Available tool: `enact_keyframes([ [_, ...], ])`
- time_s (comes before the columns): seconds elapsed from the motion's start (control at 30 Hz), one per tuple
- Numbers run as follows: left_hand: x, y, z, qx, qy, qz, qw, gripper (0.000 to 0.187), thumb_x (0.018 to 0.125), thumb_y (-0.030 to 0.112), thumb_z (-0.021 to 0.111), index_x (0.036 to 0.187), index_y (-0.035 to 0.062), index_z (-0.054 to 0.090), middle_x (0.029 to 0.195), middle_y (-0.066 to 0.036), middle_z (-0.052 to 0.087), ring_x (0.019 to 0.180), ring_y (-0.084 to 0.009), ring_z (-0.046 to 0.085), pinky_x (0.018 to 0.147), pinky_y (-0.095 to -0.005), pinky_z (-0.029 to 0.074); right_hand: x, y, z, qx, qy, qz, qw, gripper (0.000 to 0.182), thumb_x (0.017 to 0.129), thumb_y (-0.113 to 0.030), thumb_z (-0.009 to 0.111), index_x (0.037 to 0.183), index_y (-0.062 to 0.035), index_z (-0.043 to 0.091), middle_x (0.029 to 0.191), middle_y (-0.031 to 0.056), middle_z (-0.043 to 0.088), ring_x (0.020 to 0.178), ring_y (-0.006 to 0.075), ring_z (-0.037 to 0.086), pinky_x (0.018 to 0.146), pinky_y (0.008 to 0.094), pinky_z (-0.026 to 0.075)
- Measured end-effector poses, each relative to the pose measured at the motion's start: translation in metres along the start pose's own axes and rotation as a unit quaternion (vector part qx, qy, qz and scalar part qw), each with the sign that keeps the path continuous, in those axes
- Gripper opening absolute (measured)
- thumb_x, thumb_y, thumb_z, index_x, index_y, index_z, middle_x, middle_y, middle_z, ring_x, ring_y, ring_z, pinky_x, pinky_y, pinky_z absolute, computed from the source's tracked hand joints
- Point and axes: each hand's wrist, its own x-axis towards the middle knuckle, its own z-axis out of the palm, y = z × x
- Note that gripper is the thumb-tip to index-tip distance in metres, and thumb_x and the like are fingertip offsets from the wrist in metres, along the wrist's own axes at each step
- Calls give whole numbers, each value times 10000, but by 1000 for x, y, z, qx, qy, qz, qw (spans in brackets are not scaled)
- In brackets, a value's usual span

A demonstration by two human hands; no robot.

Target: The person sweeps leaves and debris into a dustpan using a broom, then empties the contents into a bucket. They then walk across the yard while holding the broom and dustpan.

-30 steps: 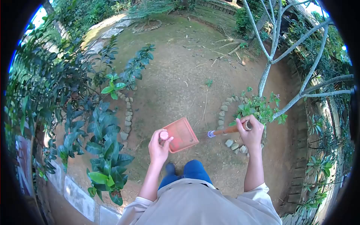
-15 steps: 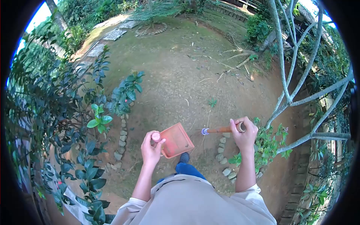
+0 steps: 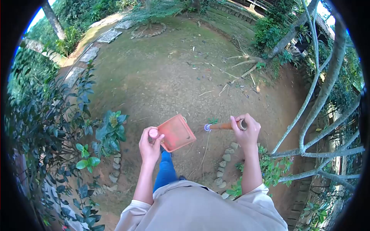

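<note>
"Beside the left hand (image 3: 149,147), what is?"
"The pan (image 3: 178,133); fingers are closed round its handle (image 3: 153,133), hiding part."
"And the right hand (image 3: 246,130)?"
"Closed round the stick (image 3: 222,126); its far tip (image 3: 207,127) is unclear."

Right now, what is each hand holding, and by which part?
Left hand: the red dustpan, by the top of its handle. Right hand: a brown stick, near its upper end.
</note>
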Motion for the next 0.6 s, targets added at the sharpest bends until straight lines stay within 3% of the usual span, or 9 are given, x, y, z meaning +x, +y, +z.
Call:
enact_keyframes([
  [0.17, 117, -32, 52, 9, -3, 13, 1000, 321, 816, 21, 749, 1095, 52, 595, 1041, -45, 621, 983, -137, 617, 783, -282, 552, 73, 49, 64, -32, -11, 30, 999, 229, 772, -90, 800, 722, -40, 582, 642, 66, 624, 548, 165, 611, 543, 274, 470],
  [0.27, 196, -43, 81, -1, -8, 4, 1000, 323, 812, 34, 755, 1093, 49, 596, 1033, -50, 626, 971, -138, 619, 764, -280, 547, 127, 78, 111, -32, -8, 23, 999, 220, 783, -110, 792, 729, -58, 585, 617, 77, 608, 528, 213, 608, 513, 303, 465],
  [0.37, 260, -57, 107, 18, -22, 7, 1000, 329, 809, 55, 763, 1092, 50, 595, 1028, -61, 632, 962, -146, 624, 752, -281, 543, 181, 104, 151, -55, -21, 55, 997, 230, 780, -115, 797, 725, -58, 581, 616, 77, 606, 530, 208, 611, 513, 304, 465],
  [0.6, 410, -53, 169, 33, -76, -3, 997, 329, 811, 57, 760, 1092, 51, 591, 1042, -70, 629, 982, -153, 621, 768, -286, 541, 282, 169, 214, -74, 46, 65, 994, 231, 786, -96, 795, 732, -52, 575, 628, 74, 614, 526, 194, 607, 508, 294, 461],
])
